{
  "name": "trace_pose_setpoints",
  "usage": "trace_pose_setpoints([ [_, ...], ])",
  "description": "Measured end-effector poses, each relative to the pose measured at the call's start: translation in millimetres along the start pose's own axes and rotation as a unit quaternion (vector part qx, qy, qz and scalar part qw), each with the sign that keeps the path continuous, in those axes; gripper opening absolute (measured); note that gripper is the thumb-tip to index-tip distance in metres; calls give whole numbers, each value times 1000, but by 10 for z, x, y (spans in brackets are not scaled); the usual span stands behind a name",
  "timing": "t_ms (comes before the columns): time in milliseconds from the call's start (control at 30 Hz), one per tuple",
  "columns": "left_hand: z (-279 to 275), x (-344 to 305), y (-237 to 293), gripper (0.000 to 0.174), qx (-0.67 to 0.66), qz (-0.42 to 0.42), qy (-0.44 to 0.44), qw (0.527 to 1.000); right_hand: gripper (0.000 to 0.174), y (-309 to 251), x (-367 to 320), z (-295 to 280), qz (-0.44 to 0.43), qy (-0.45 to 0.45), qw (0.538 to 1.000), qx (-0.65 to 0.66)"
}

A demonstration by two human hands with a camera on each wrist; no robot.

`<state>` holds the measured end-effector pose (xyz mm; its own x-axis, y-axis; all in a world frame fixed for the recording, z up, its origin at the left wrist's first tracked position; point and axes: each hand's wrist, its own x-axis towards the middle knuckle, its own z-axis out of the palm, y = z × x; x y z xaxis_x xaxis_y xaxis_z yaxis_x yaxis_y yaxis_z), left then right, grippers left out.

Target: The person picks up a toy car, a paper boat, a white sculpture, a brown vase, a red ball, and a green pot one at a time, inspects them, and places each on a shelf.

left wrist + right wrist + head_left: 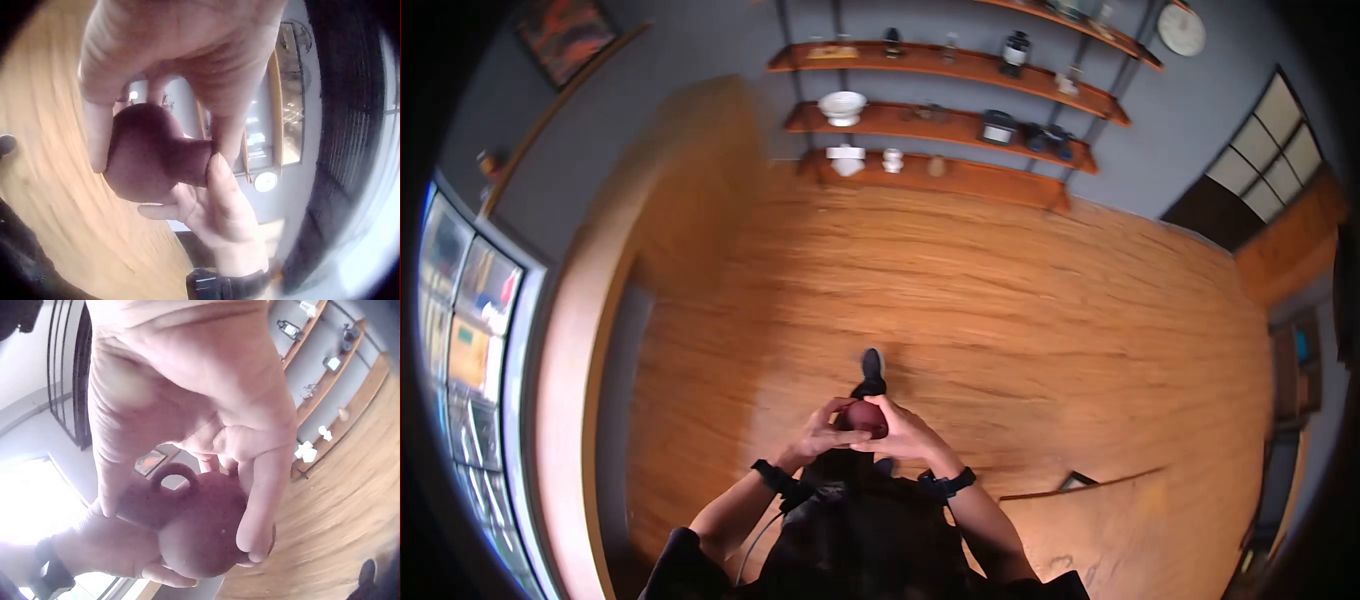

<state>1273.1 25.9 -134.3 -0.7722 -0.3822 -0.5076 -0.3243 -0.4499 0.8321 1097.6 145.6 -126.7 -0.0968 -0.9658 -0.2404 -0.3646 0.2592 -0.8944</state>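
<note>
A small reddish-brown jug (pixel 866 418) with a round body, a short neck and a loop handle is held between both hands in front of the body. My left hand (pixel 825 436) grips it from the left, with the fingers around the body and the thumb by the neck in the left wrist view. From the other side, my right hand (pixel 905 434) grips it too, fingers along the belly and thumb at the neck end. The jug (pixel 206 537) lies tilted in the right wrist view, where its loop handle (pixel 192 482) shows. The palms hide part of it.
Wall shelves (pixel 960 118) ahead carry a white bowl (pixel 842 107), a dark box-like object (pixel 998 127) and several small items. A long pale ledge (pixel 580 390) runs along the left, beside a window (pixel 475 330). Wooden floor (pixel 1000 300) spreads ahead; a foot (pixel 873 368) is on it.
</note>
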Motion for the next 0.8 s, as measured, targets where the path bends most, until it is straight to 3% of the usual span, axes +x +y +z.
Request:
trace_pose_setpoints([
  [300,518,2374,834,72,15,-11,-196,980,84,930,585,-1572,10,168,985,40],
  [400,805,3234,1231,72,56,9,-258,964,83,935,751,-2325,91,209,974,-9],
  [433,956,3422,1507,71,110,60,-263,957,84,963,800,-2534,116,227,967,-17],
  [467,1103,3553,1796,80,109,-30,-277,954,84,959,797,-2680,131,250,959,11],
  [533,1287,4035,2078,83,117,-44,-329,936,84,953,887,-3113,155,310,935,75],
  [667,1610,4703,2441,86,162,-48,-361,917,87,1086,1143,-3898,189,331,924,29],
  [800,1830,5147,2692,82,194,-71,-347,915,87,1706,1233,-4055,128,333,925,131],
])
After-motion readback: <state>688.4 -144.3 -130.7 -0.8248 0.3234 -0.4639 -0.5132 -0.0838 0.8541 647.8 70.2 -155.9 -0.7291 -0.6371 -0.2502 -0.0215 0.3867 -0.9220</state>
